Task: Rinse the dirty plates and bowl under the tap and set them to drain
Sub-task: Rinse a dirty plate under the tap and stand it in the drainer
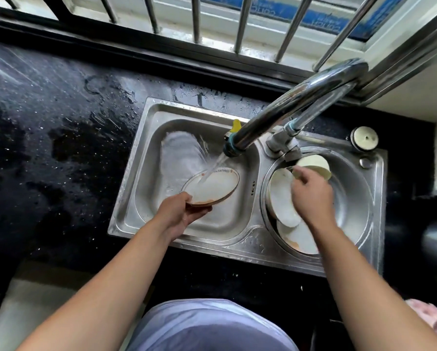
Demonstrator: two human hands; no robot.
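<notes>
Water is running from the chrome tap [283, 115] and striking the far rim of a brown-rimmed plate [211, 188] over the left basin [151, 158] of the double steel sink. There is plenty of bare steel around that plate: the basin floor behind it and to its left is open, with only splashing water there. The left hand [179, 214] holds the plate by its near edge, thumb lying on top of the rim and the fingers curled beneath, clamped on it, so the plate tilts up and away from the palm with orange residue pooled at the near lip.

Over in the round right basin [359, 198] things are tighter. Two white plates [282, 196] lean stacked against its left wall (the lower one shows an orange smear near its edge), leaving the right half of the basin free. The right hand [312, 196] reaches across above them, fingers closed on the near rim of a cream bowl [316, 164] tipped on its side at the back of the basin, just under the tap's base; the grip itself is blurred.

The black countertop [60, 148] to the left is wet and wide open. Window bars [240, 24] run close behind the sink.
</notes>
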